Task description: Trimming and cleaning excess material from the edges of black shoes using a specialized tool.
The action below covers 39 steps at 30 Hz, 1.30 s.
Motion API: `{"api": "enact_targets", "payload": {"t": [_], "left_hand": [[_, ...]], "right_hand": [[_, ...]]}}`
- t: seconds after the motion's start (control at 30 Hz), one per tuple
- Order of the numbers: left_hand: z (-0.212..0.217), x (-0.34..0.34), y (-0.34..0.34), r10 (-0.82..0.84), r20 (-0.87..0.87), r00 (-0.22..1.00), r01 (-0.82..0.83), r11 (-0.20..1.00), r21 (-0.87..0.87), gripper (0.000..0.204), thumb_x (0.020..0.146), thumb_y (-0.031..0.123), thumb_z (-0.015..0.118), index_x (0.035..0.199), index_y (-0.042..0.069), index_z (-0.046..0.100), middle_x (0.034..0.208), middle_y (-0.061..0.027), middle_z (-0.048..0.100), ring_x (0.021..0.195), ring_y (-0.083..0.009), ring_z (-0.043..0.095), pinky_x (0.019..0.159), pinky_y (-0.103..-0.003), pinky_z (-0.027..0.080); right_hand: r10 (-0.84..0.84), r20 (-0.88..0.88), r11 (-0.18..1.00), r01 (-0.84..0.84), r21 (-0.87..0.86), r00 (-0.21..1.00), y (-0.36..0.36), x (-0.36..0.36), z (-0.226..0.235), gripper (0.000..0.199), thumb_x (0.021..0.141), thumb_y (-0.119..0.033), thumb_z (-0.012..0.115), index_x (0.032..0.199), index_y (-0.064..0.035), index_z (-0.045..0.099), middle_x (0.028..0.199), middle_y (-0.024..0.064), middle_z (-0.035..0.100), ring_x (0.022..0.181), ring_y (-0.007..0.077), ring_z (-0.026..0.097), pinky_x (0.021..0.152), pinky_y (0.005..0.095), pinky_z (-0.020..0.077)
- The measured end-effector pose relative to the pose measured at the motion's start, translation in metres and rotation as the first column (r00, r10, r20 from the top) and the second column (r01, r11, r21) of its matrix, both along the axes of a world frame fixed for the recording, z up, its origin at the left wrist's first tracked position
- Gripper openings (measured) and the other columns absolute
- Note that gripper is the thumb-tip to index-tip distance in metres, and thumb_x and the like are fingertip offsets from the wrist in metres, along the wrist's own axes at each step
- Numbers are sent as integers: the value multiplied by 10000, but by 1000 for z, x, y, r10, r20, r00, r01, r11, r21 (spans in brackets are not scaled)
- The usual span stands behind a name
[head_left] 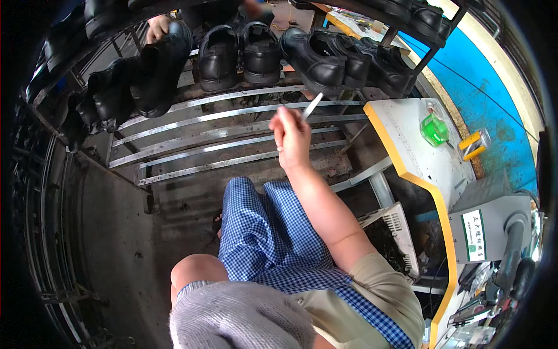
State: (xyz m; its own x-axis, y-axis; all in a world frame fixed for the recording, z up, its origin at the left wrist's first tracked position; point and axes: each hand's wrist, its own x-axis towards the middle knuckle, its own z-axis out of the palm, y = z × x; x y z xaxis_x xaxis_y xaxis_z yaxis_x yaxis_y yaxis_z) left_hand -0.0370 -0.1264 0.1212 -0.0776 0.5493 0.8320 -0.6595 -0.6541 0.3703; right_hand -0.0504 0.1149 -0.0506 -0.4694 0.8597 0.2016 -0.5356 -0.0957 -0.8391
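Clearly, the right hand (292, 139) is raised near the middle of the frame, fingers curled together and pinching a thin white pen-like stick (312, 107) whose tip points up and to the right toward the row of shoes. The forearm runs down to the lower right, over a lap covered by a blue checked apron (264, 232). The left hand is not in view; only a grey knitted sleeve (238, 320) shows at the bottom edge, so its state cannot be told. Just beyond the stick's tip, a black leather shoe (317, 61) sits on a metal rack of slanted bars (232, 134), one of a line of black shoes (238, 55) running across the upper part of the frame, with more hanging at the upper left. Another person's hand (156, 28) shows at the upper left behind those shoes. To the right stands a grey work table with a yellow edge (407, 168), bearing a green translucent container (434, 129) and, further right, a small yellow-and-clear box (474, 144). A grey machine housing (488, 224) sits below it at the right, and a white slotted crate (395, 224) lies beside the knee. As a judgement, the stick is poised to meet the nearest shoe, still apart from it; doing this well would call for keeping the pinch firm near the stick's lower end, bringing the tip squarely onto the leather, and steadying the wrist so the contact lands where intended without dragging across neighbouring shoes.
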Motion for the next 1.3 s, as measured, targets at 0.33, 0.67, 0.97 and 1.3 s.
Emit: {"api": "enact_targets", "payload": {"t": [0.33, 0.67, 0.97, 1.3], "left_hand": [[-38, -34, 7, -79, -95, 992, 89, 990, 111, 181, 886, 208, 658, 871, 30, 688, 763, -102, 635, 595, -206, 587, 501, -286, 462], [-180, -96, 79, 349, 205, 914, -23, 549, -835, 572, 902, 439, 625, 1338, 107, 461, 1224, -119, 562, 1069, -241, 567, 892, -351, 474], [-196, -134, 112, 333, 256, 907, 48, 523, -851, 553, 866, 314, 691, 1332, 106, 479, 1220, -127, 589, 1074, -253, 599, 919, -399, 511], [-167, -78, 53, 480, -401, 780, -601, 400, -692, 619, 690, 77, 818, 1241, -18, 553, 1144, -101, 635, 1044, -183, 604, 953, -318, 472]], "right_hand": [[-524, 216, 408, 20, 913, 824, 87, -56, 92, 439, 841, -268, 708, 1214, -64, 601, 1139, 109, 622, 950, 252, 635, 833, 333, 502], [-358, 511, 586, -238, 774, 781, 8, 54, 75, 377, 773, -313, 779, 883, -27, 560, 806, 63, 569, 717, 204, 635, 635, 313, 490], [-159, 580, 170, -556, 813, 799, -90, 152, 10, 249, 722, -218, 802, 794, -95, 597, 818, 25, 580, 583, 192, 606, 499, 316, 493], [243, 511, 731, -502, 461, 824, -61, 156, 6, 355, 863, -47, 682, 1209, -59, 603, 922, 12, 552, 755, 69, 542, 660, 224, 478]]}}
